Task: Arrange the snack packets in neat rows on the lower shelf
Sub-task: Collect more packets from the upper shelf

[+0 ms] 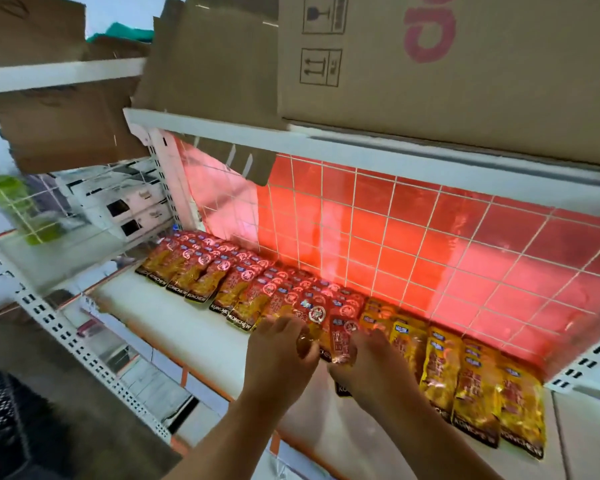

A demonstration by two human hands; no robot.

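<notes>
Red snack packets (222, 271) lie in overlapping rows along the back of the white lower shelf (187, 327), from the left end to the middle. Yellow snack packets (478, 382) continue the row to the right. My left hand (281, 355) rests with curled fingers on the front red packet in the middle. Beside it, my right hand (368, 365) grips one red packet (342, 341) by its lower end and holds it against the row. Both forearms reach in from the bottom of the view.
A white wire grid over a red backing (430, 244) closes the shelf's rear. The upper shelf edge (361, 143) carries cardboard boxes (465, 64). White perforated uprights (84, 348) stand at left. A black crate (0, 417) sits on the floor, bottom left.
</notes>
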